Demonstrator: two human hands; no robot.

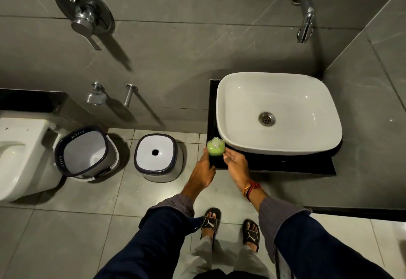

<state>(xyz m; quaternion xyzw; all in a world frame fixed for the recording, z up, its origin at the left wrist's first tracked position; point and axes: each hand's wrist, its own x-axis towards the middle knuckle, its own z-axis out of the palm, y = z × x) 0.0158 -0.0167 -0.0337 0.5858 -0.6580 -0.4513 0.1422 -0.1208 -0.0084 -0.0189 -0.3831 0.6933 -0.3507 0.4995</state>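
Probably light, slick plastic, the green pump bottle (216, 150) wants holding round its body, where the left hand (203, 168) and right hand (236, 164) flank it; I cannot tell whether they clasp it.

Green soap bottle (215, 147); white basin (279, 111); black counter (285, 164); grey wall tiles (186, 58).

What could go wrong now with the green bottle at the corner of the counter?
1. The green pump bottle stands at the very corner of the black counter, beside the basin. A clumsy push from the left hand or right hand might tip it onto the tiled floor.
2. It could land on the toes, bare in the open slippers.
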